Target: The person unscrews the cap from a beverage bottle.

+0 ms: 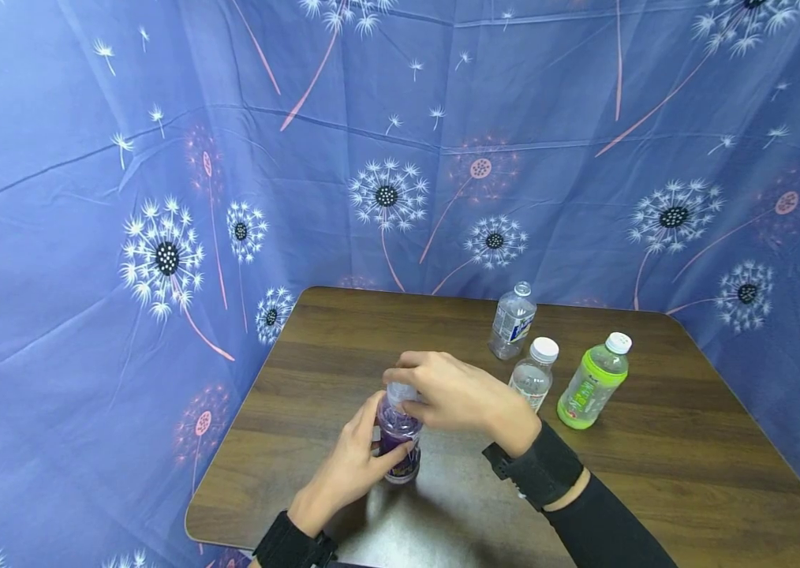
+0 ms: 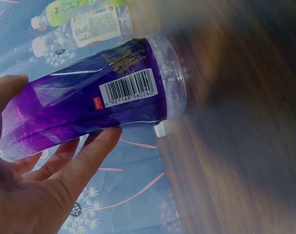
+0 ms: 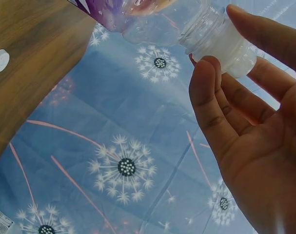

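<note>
A clear bottle with a purple label [image 1: 400, 430] stands near the front of the table. My left hand [image 1: 350, 461] grips its side, thumb across the front in the head view. The barcode on its label [image 2: 130, 87] faces the left wrist camera. Over the bottle's top, my right hand [image 1: 464, 398] holds the translucent cap [image 3: 228, 51] between thumb and fingers. The right wrist view shows the cap at the bottle's threaded neck [image 3: 201, 27].
Right of my hands are a white-capped clear bottle [image 1: 535, 375] and a green-labelled bottle [image 1: 593, 383]. Farther back stands a clear bottle without a cap [image 1: 511, 323]. A white cap [image 3: 0, 60] lies on the wooden table [image 1: 343, 331]. A blue dandelion-print cloth [image 1: 549, 181] hangs behind.
</note>
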Available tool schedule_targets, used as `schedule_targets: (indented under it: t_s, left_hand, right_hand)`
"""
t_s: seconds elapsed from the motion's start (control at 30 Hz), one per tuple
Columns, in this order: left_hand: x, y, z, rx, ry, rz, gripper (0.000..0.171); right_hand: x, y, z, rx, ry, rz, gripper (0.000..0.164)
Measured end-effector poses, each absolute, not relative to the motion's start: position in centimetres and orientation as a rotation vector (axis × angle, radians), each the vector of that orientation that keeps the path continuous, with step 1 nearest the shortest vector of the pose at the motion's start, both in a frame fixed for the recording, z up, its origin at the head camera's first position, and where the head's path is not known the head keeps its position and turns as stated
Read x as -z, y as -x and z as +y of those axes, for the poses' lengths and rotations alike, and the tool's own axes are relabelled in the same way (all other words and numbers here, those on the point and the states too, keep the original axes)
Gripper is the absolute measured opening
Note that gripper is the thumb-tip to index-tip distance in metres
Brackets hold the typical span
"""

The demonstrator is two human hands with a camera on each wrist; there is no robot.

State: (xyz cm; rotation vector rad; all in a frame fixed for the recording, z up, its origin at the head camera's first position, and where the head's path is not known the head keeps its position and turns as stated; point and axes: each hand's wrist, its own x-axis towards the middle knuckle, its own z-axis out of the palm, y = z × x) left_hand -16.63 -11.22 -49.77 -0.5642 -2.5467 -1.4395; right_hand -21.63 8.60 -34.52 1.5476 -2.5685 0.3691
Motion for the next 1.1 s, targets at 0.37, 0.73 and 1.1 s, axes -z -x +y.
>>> schedule_targets:
  t_s: [0.37, 0.73, 1.1]
  left_hand:
    - [49.6, 16.5, -11.3, 1.404, 0.624, -2.516, 0.078]
    - [49.5, 16.1, -11.4, 1.427, 0.592, -2.56, 0.081]
    - [49.4, 16.1, -11.2, 1.498, 0.576, -2.574, 0.08]
  right_hand:
    - [34.5, 21.0, 8.6, -0.368, -1.496, -2.596, 0.036]
    - [35.4, 20.7, 8.8, -0.41, -1.449, -2.568, 0.037]
    - [36.6, 20.7, 9.2, -0.549, -1.411, -2.578, 0.042]
